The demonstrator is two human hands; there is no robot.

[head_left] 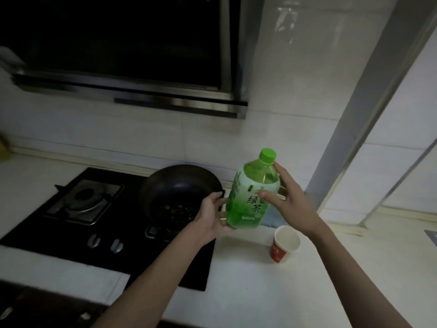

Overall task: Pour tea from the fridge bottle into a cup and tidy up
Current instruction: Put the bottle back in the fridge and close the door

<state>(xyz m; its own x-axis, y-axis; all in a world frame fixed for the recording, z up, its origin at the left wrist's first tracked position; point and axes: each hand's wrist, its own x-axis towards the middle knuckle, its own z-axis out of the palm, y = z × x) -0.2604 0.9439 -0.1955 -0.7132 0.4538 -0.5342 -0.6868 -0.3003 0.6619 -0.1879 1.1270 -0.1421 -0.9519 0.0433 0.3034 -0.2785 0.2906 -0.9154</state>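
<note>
A green tea bottle [254,192] with a green cap on it hangs above the white counter, tilted a little to the right. My left hand [212,218] cups its base from the left and below. My right hand [290,202] grips its upper body, thumb across the label and fingers behind the shoulder. A red paper cup [285,245] with a white inside stands upright on the counter, below and right of the bottle. It looks empty.
A black gas hob [99,223] takes up the left of the counter [260,292], with a dark wok [175,195] holding food scraps just left of the bottle. A range hood [118,55] hangs above. A grey frame post [354,114] rises at the right.
</note>
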